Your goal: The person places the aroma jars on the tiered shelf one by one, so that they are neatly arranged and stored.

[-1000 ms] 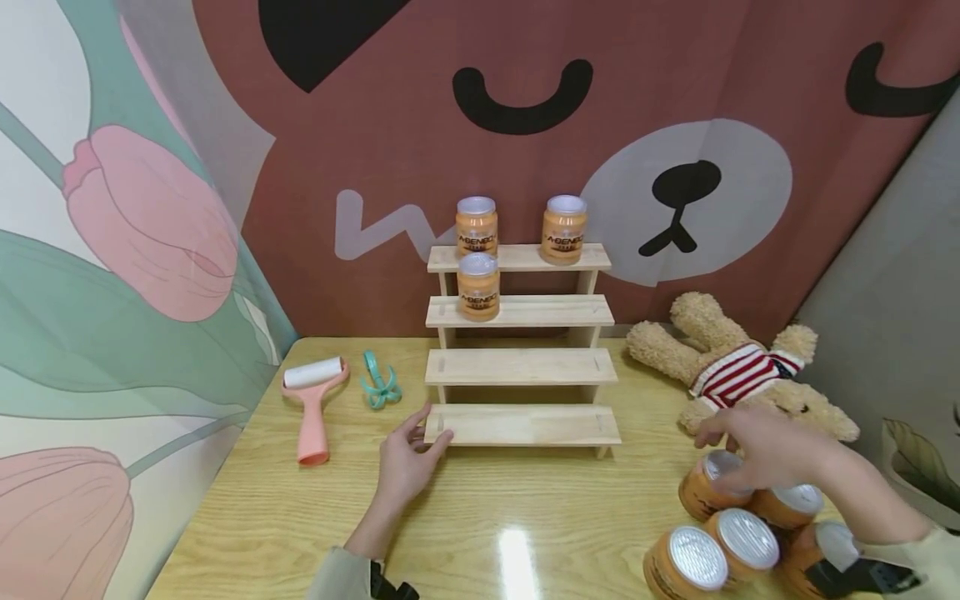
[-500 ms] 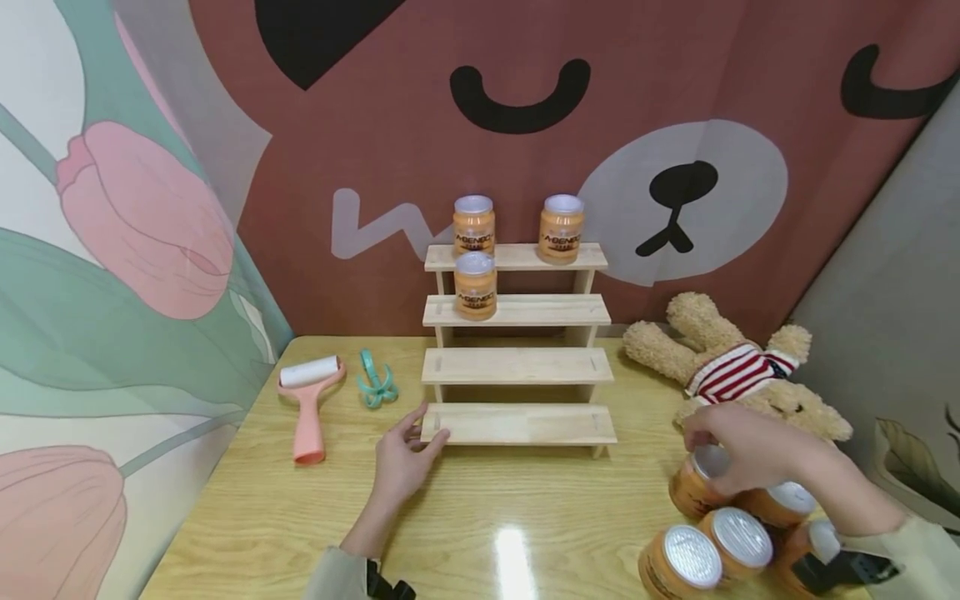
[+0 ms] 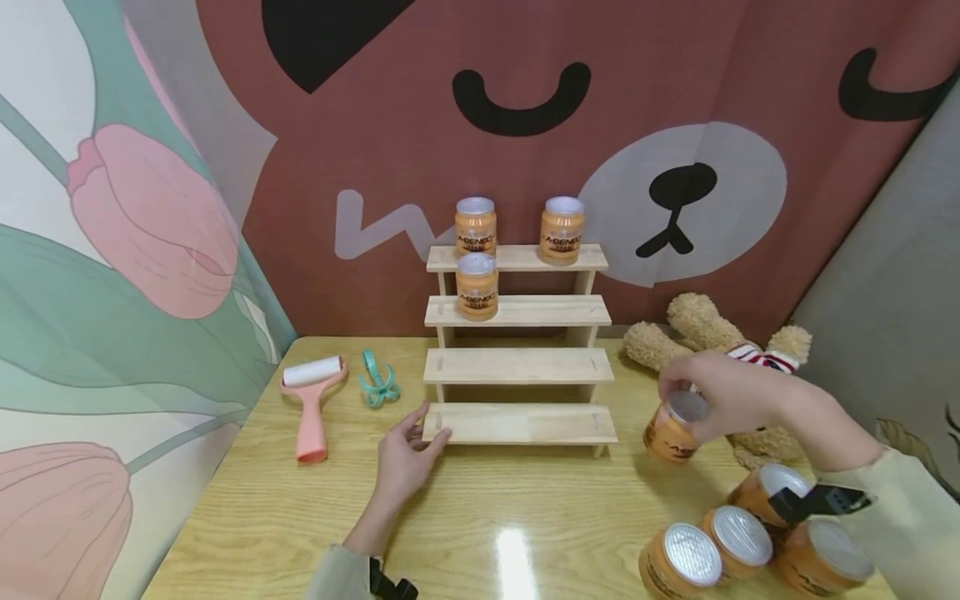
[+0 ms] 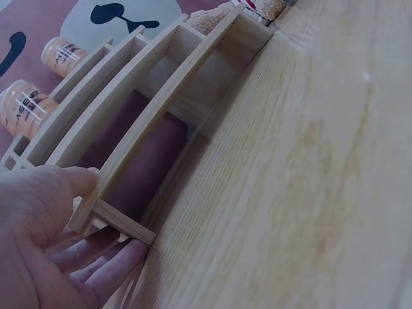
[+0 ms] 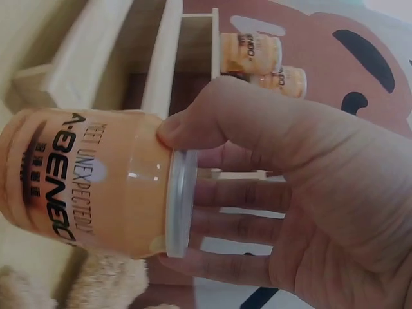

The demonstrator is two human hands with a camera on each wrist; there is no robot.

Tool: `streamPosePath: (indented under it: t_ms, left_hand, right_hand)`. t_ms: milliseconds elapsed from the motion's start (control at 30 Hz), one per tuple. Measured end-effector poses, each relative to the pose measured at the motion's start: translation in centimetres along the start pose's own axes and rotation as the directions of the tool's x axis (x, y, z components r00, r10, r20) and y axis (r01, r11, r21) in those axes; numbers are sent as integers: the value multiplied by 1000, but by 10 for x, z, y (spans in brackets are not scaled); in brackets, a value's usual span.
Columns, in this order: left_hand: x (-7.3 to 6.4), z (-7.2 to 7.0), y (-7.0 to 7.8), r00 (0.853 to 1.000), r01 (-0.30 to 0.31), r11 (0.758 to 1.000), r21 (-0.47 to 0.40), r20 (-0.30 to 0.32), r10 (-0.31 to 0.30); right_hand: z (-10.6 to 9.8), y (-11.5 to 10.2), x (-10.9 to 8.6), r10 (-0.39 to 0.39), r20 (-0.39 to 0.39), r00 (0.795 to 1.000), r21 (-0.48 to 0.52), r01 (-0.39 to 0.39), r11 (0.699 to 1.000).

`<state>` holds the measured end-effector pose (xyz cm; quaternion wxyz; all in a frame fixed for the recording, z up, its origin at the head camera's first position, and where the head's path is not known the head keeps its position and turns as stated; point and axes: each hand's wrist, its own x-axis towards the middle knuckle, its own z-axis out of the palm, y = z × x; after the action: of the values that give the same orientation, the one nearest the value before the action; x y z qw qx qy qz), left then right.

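Note:
My right hand [image 3: 731, 396] grips an orange jar [image 3: 670, 437] with a silvery lid by its upper end, close over the table right of the stepped wooden shelf [image 3: 517, 367]. In the right wrist view, thumb and fingers span the lid rim of that jar [image 5: 96, 183], its black lettering facing the camera. My left hand [image 3: 405, 462] holds the left end of the shelf's lowest board [image 4: 138, 135], thumb on top and the other fingers around the end support. Two similar jars stand on the top board, left [image 3: 476, 229] and right [image 3: 562, 233]; another [image 3: 477, 292] is on the second board's left.
Several more jars [image 3: 686, 558] cluster at the table's front right. A plush bear [image 3: 693, 321] lies behind my right hand, partly covered by it. To the left lie a pink-handled lint roller [image 3: 311, 408] and a teal claw-like item [image 3: 381, 387]. A printed curtain [image 3: 375, 150] hangs behind.
My right hand has taken a jar from the front-right cluster and carried it up and left towards the shelf. My left hand stays at the lowest board's end.

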<state>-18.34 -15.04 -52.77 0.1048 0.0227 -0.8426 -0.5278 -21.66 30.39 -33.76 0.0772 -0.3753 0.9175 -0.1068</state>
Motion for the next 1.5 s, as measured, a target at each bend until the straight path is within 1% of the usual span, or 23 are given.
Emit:
streamPosePath:
  t_ms: [100, 167, 267, 433, 567, 667, 800, 900, 967, 1067, 1400, 1500]
  left_hand:
    - [-1, 0, 0, 1000, 6, 1000, -3, 2, -6]
    - [-1, 0, 0, 1000, 24, 1000, -7, 5, -24]
    - [0, 0, 0, 999, 37, 999, -8, 10, -37]
    - [0, -1, 0, 999, 41, 999, -8, 20, -40]
    - [0, -1, 0, 999, 43, 999, -9, 22, -43]
    - [0, -1, 0, 999, 44, 999, -8, 24, -44]
    - [0, -1, 0, 999, 43, 999, -8, 23, -43]
    - [0, 0, -1, 999, 42, 999, -15, 21, -42]
    - [0, 0, -2, 999, 37, 999, -16, 20, -37]
    - [0, 0, -2, 999, 39, 999, -17, 19, -39]
    - [0, 0, -2, 999, 40, 999, -29, 10, -40]
    - [1, 0, -2, 999, 43, 998, -36, 10, -42]
  right_hand:
    - [-11, 0, 10, -8, 8, 1000, -6, 8, 1000]
    - [-18, 0, 17, -28, 5, 1000, -11, 28, 1000]
    - [-26, 1, 28, -63, -20, 998, -35, 63, 997]
    - [-37, 0, 45, -106, -49, 993, -90, 102, 991]
    - [-46, -2, 58, -100, -80, 992, -113, 91, 990]
    - [-50, -1, 67, -95, -102, 990, -111, 84, 990]
    - [-55, 3, 79, -144, -134, 980, -100, 131, 986]
    - [-59, 6, 88, -186, -173, 967, -96, 171, 981]
    - [-63, 8, 95, -194, -199, 961, -96, 178, 979]
    - [-68, 8, 104, -192, -233, 953, -93, 175, 980]
    - [-83, 9, 136, -152, -284, 947, -119, 123, 985]
    - [-85, 8, 143, -138, -325, 936, -133, 99, 986]
